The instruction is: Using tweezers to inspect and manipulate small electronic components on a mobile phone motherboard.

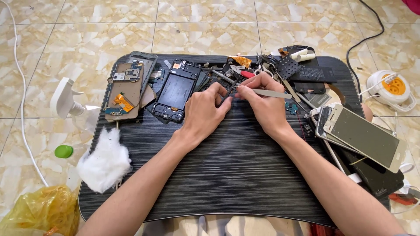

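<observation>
My right hand (262,102) grips tweezers (267,93) beside the opened phone frame (176,91); left hand (205,111) pinches what looks like a small part

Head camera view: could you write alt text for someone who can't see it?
Two bare hands meet over a dark tabletop: the right hand holds metal tweezers against a small dark part pinched by the left hand. Opened phone frames, circuit boards, a stack of phones and a cotton wad lie around them.

Right hand (264,105) pinches tweezers (267,93) beside left hand (204,113) over the black table (236,175).
</observation>
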